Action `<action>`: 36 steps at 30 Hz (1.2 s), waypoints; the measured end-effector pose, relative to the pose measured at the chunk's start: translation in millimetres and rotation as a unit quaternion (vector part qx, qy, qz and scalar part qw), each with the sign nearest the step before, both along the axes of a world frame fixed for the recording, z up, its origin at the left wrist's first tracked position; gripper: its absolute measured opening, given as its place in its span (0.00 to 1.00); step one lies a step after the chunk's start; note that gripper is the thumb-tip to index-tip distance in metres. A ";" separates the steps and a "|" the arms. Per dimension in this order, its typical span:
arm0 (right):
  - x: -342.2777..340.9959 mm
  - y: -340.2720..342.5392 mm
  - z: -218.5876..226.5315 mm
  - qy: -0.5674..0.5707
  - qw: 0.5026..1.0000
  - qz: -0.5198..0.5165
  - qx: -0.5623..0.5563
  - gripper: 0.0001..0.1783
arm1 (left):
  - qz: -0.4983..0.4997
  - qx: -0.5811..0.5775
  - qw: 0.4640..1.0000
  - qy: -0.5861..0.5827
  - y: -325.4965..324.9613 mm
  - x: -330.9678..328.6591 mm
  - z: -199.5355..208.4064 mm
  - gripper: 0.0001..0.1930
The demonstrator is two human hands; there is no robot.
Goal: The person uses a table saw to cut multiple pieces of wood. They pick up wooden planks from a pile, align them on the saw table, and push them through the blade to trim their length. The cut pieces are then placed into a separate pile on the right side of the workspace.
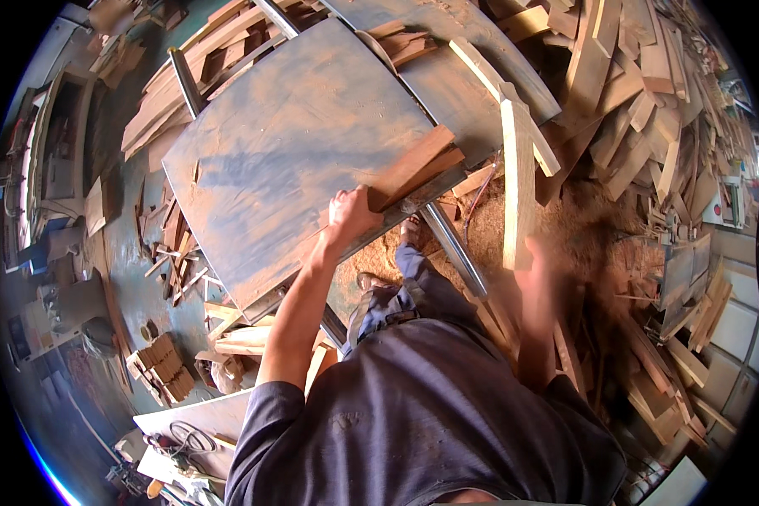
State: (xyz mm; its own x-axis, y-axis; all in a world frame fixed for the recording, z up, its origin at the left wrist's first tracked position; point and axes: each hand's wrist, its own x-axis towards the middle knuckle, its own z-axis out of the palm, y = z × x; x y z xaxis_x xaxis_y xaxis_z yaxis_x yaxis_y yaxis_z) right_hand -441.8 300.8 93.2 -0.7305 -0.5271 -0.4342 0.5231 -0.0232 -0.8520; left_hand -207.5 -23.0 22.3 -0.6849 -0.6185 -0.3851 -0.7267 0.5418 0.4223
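Note:
My left hand (352, 212) is closed around the near end of a reddish-brown wooden board (413, 169). That board lies along the near right edge of a dusty metal machine table (287, 126), and it looks like two pieces side by side. To the right, my right hand (533, 260) is smeared by motion, with its fingers round the lower end of a pale wooden strip (517, 185). This strip points away from me, its far end against another pale, angled strip (481, 72) at the right of the table.
A metal rail (455, 249) sticks out below the table toward me. Sawdust (489, 219) covers the floor near my feet. A big heap of offcuts (632, 93) rises at the right, more boards (164, 118) lie at the far left, and a bundle of short sticks (162, 369) sits lower left.

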 end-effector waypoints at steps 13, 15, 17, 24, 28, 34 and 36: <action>-25.1 -6.4 -31.9 -0.110 0.984 -0.013 -0.136 0.23 | 0.031 -0.018 0.999 0.027 55.7 4.1 -7.8 0.25; -30.3 -3.0 -27.5 -0.109 0.983 -0.032 -0.147 0.23 | 0.033 -0.017 0.999 0.031 56.0 1.0 -4.7 0.27; -31.1 2.3 -20.0 -0.105 0.982 -0.052 -0.149 0.23 | 0.037 0.004 0.999 0.015 58.2 0.3 0.9 0.30; -4.8 74.8 -8.8 -0.075 0.984 -0.124 -0.105 0.21 | -0.039 0.048 0.997 0.049 60.6 -11.5 0.8 0.32; 31.0 95.3 2.9 -0.076 0.986 -0.108 -0.104 0.20 | -0.054 0.071 0.996 0.005 45.4 8.2 1.9 0.48; 70.7 122.1 18.8 -0.080 0.978 -0.164 -0.098 0.17 | -0.092 0.113 0.988 0.042 45.2 13.2 3.7 0.55; 76.8 126.1 11.7 0.007 0.986 -0.148 -0.077 0.16 | -0.095 0.142 0.983 0.065 41.7 14.0 1.0 0.55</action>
State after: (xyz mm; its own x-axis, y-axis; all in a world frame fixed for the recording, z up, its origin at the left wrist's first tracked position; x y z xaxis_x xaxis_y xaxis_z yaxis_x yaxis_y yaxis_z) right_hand -365.1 427.0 104.8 -0.8673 -0.3487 -0.3553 0.4629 -0.3025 -0.8332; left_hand -193.5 18.7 23.4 -0.8329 -0.3549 -0.4247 -0.5532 0.5099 0.6588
